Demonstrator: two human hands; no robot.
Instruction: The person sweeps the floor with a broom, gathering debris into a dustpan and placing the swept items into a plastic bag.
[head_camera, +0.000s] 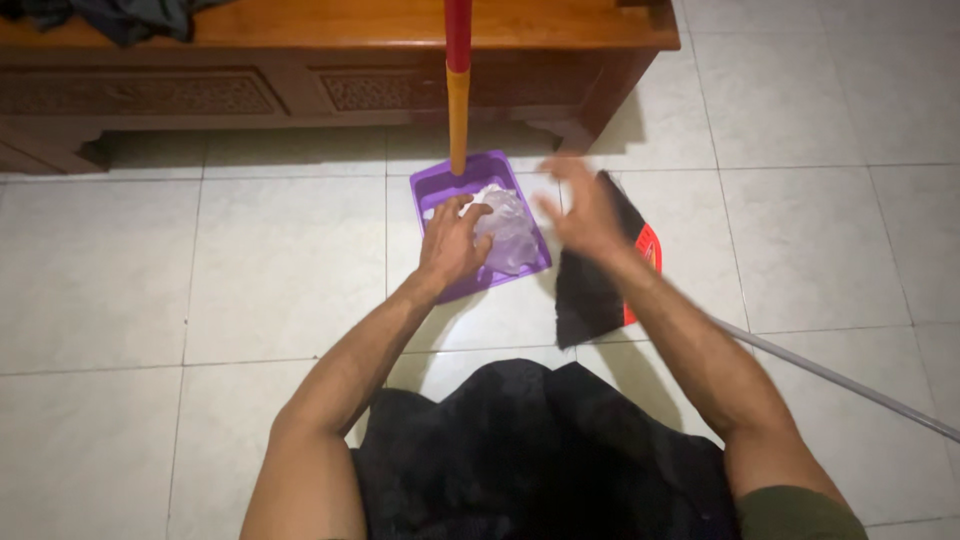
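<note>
A purple dustpan (438, 190) with a red and orange upright handle (458, 90) lies on the tiled floor. Inside it is a crumpled, see-through plastic bag (512, 232). My left hand (450, 243) rests on the left part of the pan with its fingers pressing on the bag's edge. My right hand (583, 210) hovers to the right of the pan, blurred, fingers spread, holding nothing. Under that hand lies a broom head (590, 290) with black bristles and a red base.
The broom's grey metal stick (840, 382) runs across the floor to the lower right. A low carved wooden table (300, 60) stands right behind the dustpan, with dark cloth (120, 15) on its top left. My dark-clothed knees (540, 450) fill the foreground.
</note>
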